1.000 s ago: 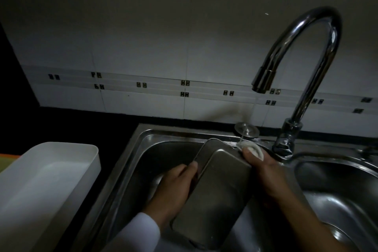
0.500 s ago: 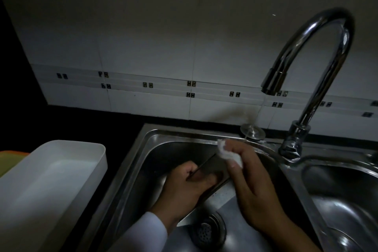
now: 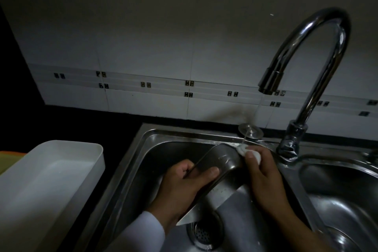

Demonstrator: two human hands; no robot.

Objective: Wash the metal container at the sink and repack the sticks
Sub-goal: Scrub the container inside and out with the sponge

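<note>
The metal container [image 3: 227, 168] is tilted on edge inside the left sink basin [image 3: 155, 149], its hollow side turned toward me. My left hand [image 3: 184, 184] grips its left rim, thumb inside. My right hand [image 3: 263, 176] pinches a small white scrub pad [image 3: 248, 150] against the container's far right corner. A thin stream of water falls from the tap [image 3: 306, 63] onto that corner. No sticks are in view.
A white plastic tray [image 3: 51, 180] stands on the dark counter at the left. The drain strainer [image 3: 204, 233] lies below the container. A second basin [image 3: 343, 200] is at the right, a round metal plug [image 3: 250, 131] on the back rim.
The container has turned from bottom-up to edge-on, now showing its inside. My right hand with the pad moved from the back rim to the container's far right corner.
</note>
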